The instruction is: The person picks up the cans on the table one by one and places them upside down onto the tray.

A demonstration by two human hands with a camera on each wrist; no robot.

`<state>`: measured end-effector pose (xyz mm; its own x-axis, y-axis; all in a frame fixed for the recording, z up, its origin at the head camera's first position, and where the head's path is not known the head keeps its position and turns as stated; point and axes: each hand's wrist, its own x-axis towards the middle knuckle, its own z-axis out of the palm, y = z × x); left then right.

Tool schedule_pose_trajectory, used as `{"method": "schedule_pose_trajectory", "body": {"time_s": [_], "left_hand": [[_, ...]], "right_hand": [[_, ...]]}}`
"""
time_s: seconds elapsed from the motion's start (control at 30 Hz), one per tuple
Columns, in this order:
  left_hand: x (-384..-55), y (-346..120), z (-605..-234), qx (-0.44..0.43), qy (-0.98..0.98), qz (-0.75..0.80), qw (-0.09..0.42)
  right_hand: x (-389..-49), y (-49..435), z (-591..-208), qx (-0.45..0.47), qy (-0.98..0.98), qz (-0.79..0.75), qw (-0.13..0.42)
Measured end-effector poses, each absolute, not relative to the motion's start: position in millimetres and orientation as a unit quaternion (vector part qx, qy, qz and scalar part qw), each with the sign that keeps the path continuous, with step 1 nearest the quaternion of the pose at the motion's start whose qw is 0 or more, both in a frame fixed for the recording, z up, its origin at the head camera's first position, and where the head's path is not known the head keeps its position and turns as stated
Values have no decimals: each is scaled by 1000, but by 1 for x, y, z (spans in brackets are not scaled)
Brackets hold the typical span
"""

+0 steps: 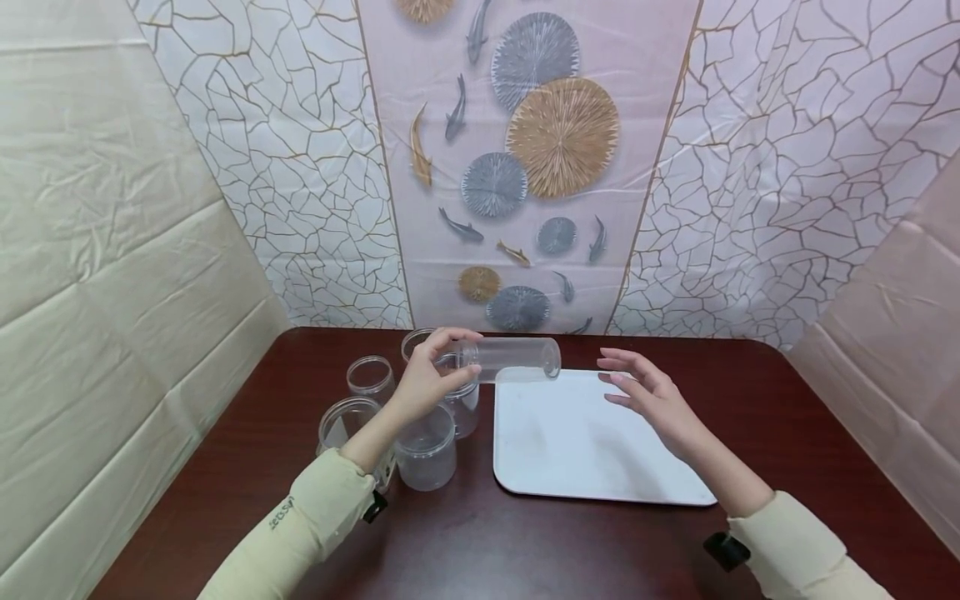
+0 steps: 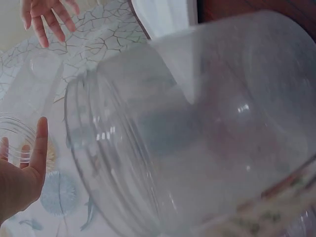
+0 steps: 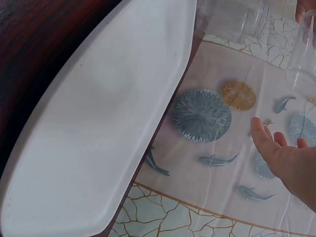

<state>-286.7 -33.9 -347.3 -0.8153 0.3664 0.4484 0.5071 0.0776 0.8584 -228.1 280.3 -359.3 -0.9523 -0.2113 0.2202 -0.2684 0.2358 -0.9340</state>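
My left hand [image 1: 429, 377] grips a tall clear plastic jar [image 1: 517, 359] by its threaded mouth end. The jar lies sideways in the air, its base pointing right over the back left corner of the white tray [image 1: 585, 442]. In the left wrist view the fingers and thumb of the left hand [image 2: 22, 182] curl round the ridged rim. My right hand [image 1: 651, 398] hovers above the tray's right part, fingers spread and holding nothing, a short way from the jar's base. The right wrist view shows this hand [image 3: 291, 160] with its fingers loosely extended.
Several clear open-topped jars stand left of the tray, among them a front jar [image 1: 427, 467], a left jar [image 1: 341, 417] and a smaller one [image 1: 371, 379] behind. The dark red table [image 1: 480, 542] ends at a patterned cloth backdrop [image 1: 330, 250].
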Motion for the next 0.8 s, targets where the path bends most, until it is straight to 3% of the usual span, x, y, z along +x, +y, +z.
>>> {"method": "schedule_pose_trajectory", "body": {"time_s": [0.8], "left_hand": [[-293, -1, -347, -357, -667, -653, 21]], "right_hand": [[-238, 252, -337, 131, -706, 696, -18]]}}
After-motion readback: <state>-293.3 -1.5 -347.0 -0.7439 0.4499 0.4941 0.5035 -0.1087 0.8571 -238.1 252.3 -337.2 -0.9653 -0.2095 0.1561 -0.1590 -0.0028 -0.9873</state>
